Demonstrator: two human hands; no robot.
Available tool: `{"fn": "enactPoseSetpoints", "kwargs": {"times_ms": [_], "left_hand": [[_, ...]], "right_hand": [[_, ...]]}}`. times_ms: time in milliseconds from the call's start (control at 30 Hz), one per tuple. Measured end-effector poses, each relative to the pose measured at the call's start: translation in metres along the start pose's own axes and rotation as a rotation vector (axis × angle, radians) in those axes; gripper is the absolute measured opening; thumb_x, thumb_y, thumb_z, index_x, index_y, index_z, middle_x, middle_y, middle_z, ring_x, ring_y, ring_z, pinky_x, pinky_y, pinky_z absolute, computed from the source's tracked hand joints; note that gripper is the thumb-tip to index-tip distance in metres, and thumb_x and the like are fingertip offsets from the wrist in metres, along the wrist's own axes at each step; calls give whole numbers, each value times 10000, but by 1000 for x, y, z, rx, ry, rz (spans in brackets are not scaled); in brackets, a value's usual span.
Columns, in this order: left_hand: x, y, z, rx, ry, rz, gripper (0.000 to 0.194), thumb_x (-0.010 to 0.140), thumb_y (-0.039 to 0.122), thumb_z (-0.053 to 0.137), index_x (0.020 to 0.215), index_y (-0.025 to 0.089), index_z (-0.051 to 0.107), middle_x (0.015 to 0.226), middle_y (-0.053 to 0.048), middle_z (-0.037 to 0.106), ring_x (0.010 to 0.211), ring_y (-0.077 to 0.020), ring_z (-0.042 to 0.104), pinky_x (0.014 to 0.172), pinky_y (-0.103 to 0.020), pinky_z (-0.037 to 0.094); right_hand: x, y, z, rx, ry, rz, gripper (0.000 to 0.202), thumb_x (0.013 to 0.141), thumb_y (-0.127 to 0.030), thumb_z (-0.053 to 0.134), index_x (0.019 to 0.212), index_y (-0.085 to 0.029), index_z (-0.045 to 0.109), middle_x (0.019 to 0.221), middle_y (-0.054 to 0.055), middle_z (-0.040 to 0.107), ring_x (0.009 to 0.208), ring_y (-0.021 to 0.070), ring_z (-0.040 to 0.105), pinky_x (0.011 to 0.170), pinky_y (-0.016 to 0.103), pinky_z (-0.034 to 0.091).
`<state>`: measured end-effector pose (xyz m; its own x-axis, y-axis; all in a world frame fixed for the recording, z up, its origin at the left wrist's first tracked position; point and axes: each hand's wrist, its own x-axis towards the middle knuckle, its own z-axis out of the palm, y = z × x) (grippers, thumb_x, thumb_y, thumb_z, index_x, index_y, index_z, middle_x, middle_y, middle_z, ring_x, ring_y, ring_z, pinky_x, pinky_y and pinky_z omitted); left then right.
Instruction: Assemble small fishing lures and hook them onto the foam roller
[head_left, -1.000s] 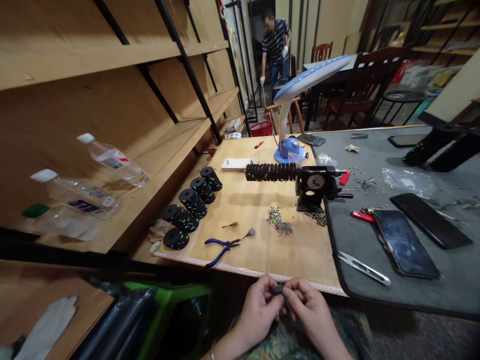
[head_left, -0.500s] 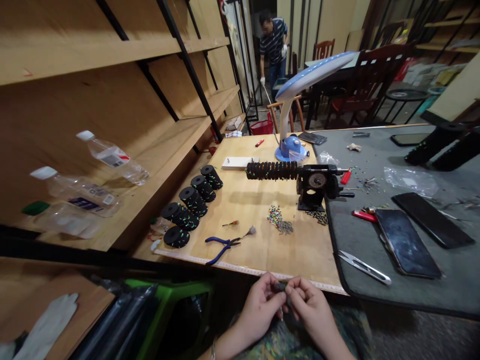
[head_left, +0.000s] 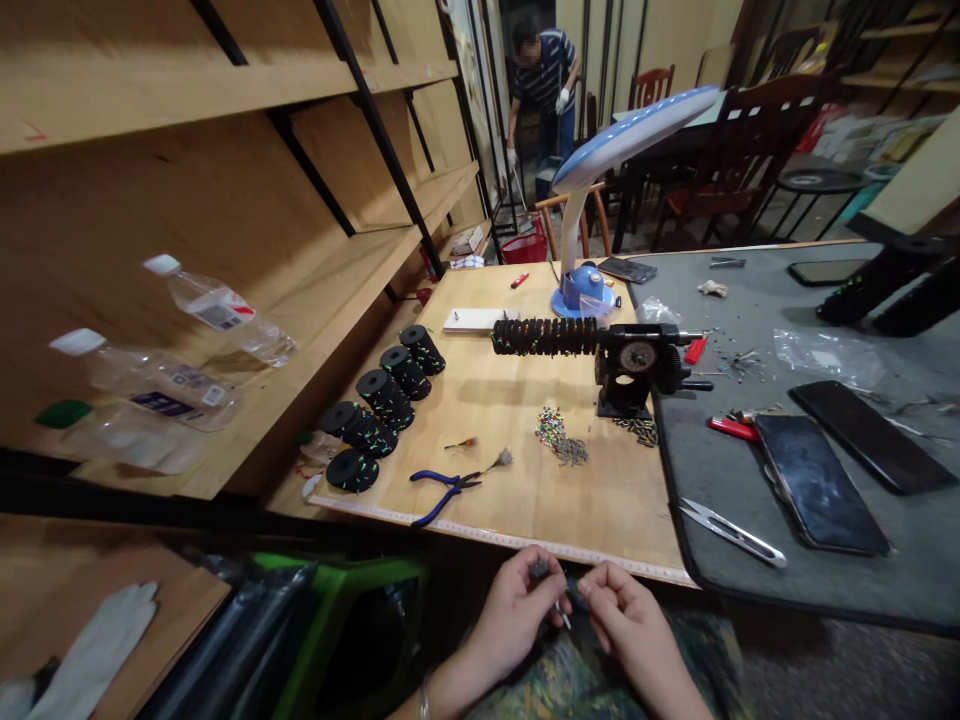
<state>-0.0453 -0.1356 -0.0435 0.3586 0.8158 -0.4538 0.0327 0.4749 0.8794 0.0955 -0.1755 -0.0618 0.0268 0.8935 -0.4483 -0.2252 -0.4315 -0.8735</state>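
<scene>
My left hand is closed just beyond the table's front edge, its thumb and fingers pinching a thin white-tipped piece and a small dark bit. A short gap away, my right hand is closed in a pinch; whatever it holds is too small to make out. On the table nearby lie blue-handled pliers, a pile of coloured beads and a heap of small metal pieces. A black hand-cranked winder carries a row of dark wound spools.
Black foam spools stand along the table's left edge. A blue lamp rises at the back. Thread snips and a phone lie on the grey mat. Bottles sit on the left shelf. A person bends in the background.
My hands have moved slightly apart, and the white-tipped piece now shows below my left fingers. The person in the background bends lower.
</scene>
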Motion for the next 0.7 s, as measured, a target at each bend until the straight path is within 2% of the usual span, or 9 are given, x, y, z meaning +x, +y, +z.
{"fn": "enactPoseSetpoints", "kwargs": {"times_ms": [333, 533, 700], "left_hand": [[-1, -2, 0, 101, 40, 67, 210, 751, 334, 658, 723, 169, 531, 633, 41, 524, 515, -91, 493, 525, -211, 403], [-2, -8, 0, 185, 70, 140, 127, 785, 264, 606, 739, 178, 524, 652, 34, 517, 551, -106, 494, 546, -217, 411], [-4, -9, -2, 357, 113, 246, 69, 799, 198, 563, 736, 174, 547, 692, -1, 559, 635, -136, 517, 606, -236, 418]], "right_hand": [[-3, 6, 4, -21, -115, 50, 488, 685, -676, 609, 612, -220, 453, 352, -127, 324, 325, 45, 226, 372, 181, 167], [-1, 10, 4, -8, -111, 83, 475, 692, -650, 628, 599, -221, 447, 324, -130, 324, 309, 44, 217, 369, 187, 171], [1, 13, 4, 29, -112, 108, 476, 684, -651, 635, 603, -222, 445, 318, -131, 332, 309, 42, 199, 366, 189, 149]]}}
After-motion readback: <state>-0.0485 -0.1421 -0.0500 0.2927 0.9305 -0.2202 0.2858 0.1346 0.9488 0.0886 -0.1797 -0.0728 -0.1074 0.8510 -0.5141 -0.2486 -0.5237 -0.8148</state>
